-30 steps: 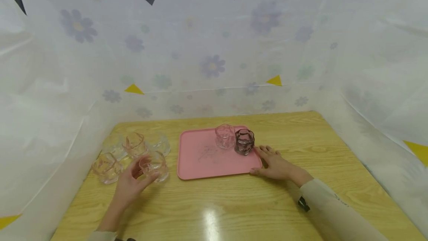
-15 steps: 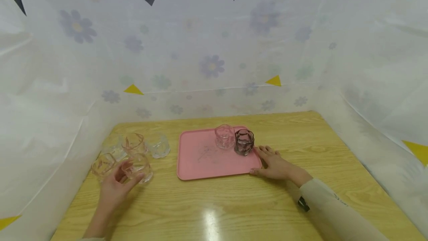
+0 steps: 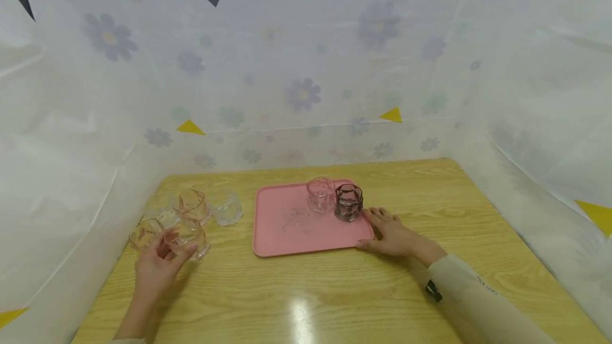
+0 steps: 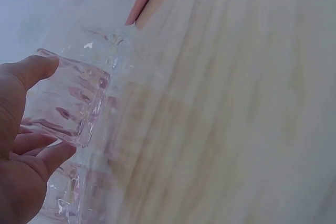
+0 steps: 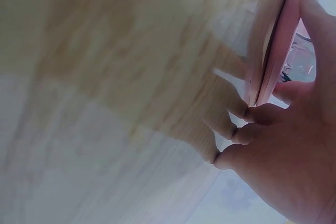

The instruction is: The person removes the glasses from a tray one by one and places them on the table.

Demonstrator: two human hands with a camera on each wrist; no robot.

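In the head view, my left hand [image 3: 155, 267] holds a pale pink drinking glass [image 3: 195, 243] upright, among the glasses on the left of the wooden table. The left wrist view has the thumb on one side of this faceted glass [image 4: 79, 98] and the fingers on the other. My right hand [image 3: 394, 238] lies at the right end of a pink tray [image 3: 282, 240], its fingers spread and touching the rim, thumb at the near corner. On the tray, a pink glass [image 3: 319, 199] stands beside a dark smoky glass [image 3: 349, 207], close to the right fingertips.
Around the left hand stand a pinkish glass [image 3: 142, 235], another pinkish one [image 3: 193, 207] behind, and clear glasses, one [image 3: 228, 212] toward the tray and one [image 3: 163, 212] farther left. White flower-print sheeting [image 3: 306, 142] closes off the back and sides of the table [image 3: 306, 285].
My left hand has moved left with the pale pink glass, away from the tray and closer to the other glasses. The right hand and the tray have stayed in place.
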